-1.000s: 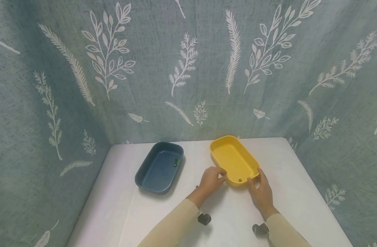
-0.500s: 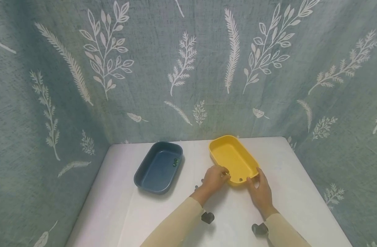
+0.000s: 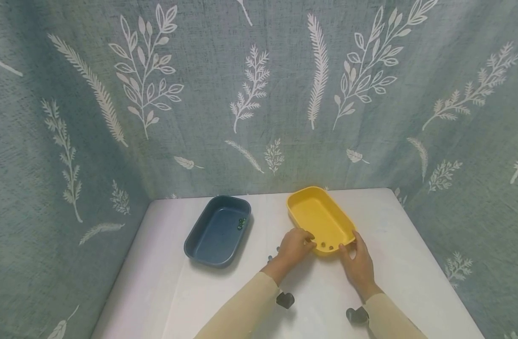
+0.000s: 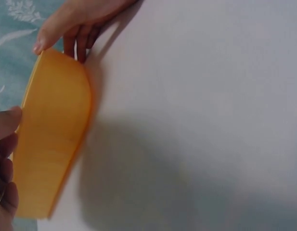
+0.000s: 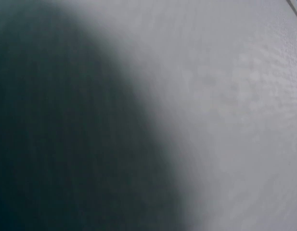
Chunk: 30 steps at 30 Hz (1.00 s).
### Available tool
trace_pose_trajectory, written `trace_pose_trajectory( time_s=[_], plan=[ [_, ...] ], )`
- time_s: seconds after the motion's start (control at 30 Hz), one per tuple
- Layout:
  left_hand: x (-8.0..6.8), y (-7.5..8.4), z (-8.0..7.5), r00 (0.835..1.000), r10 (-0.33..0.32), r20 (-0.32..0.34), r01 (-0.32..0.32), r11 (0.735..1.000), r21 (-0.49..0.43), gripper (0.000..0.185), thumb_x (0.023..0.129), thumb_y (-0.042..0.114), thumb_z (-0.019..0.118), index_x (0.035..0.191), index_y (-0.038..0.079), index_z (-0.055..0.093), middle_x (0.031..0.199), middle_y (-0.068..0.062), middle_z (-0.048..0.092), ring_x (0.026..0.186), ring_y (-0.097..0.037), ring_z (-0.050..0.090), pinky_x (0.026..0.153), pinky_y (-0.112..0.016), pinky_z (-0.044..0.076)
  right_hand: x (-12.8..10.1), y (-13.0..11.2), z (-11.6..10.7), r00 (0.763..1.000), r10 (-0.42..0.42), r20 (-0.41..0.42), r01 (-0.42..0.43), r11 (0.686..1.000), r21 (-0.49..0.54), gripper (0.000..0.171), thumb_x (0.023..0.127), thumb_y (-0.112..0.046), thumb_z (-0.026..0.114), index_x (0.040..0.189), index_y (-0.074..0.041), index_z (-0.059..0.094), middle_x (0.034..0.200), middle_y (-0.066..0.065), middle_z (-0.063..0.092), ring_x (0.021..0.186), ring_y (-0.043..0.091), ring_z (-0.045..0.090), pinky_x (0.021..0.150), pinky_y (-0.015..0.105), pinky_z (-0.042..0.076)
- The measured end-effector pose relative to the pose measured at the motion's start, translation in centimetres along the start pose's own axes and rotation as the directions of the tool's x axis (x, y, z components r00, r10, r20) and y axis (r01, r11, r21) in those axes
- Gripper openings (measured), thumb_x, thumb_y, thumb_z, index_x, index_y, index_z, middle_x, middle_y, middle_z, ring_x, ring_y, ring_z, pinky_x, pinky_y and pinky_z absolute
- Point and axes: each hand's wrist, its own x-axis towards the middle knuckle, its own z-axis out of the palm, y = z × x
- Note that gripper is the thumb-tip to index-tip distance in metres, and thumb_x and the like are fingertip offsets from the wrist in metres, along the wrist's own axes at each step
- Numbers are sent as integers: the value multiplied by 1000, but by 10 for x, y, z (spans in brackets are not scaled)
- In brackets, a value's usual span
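Two small dark marbles lie at the near end of the yellow tray. My left hand is at the tray's near left corner, thumb and index finger over the rim. In the left wrist view its fingers are curled; whether anything is inside them is hidden. My right hand grips the tray's near right corner, with the thumb on the near edge and the fingers along the right side. The right wrist view shows only the white tabletop and a dark blur.
A dark blue tray stands to the left, with several green marbles by its right wall. Small grey-blue round things lie on the white table beside my left wrist. A patterned curtain encloses the back and sides.
A second marble now shows in the yellow tray beside the first. My left hand has shifted slightly right over the tray's corner. The right hand keeps its hold.
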Motion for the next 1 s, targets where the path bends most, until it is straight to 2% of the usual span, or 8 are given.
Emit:
trace_pose_trajectory(
  time_s=[0.2,0.47,0.57,1.0],
  plan=[
    [-8,-6,-5,1000,-24,9,24,999,-20,18,82,33,65,96,23,70,88,15,65,86,-6,56,79,-23,46,0,0,1,1000,-2,2,2,1000,7,71,88,-53,48,145,-30,14,147,11,29,133,36,29,106,55,24],
    [-19,-27,-6,1000,-26,-13,26,999,-33,18,81,36,66,96,25,69,81,17,63,81,-5,56,69,-20,45,-1,-1,-1,1000,5,12,-5,1000,12,72,88,-53,48,145,-30,12,147,11,28,133,35,28,106,55,23],
    [-26,-35,-7,999,-16,-35,15,999,-36,19,81,35,66,96,23,69,81,15,64,81,-6,57,69,-20,45,-2,-4,-2,1000,17,19,-17,1000,9,72,88,-53,48,145,-29,12,148,11,27,133,35,27,106,55,23],
    [-54,-63,-12,997,-41,-71,43,999,19,19,77,33,69,93,21,70,79,12,66,78,-7,57,70,-22,47,-3,-5,-3,999,19,34,-19,1000,14,72,88,-54,47,146,-27,12,148,11,27,134,36,26,105,56,23]
  ],
)
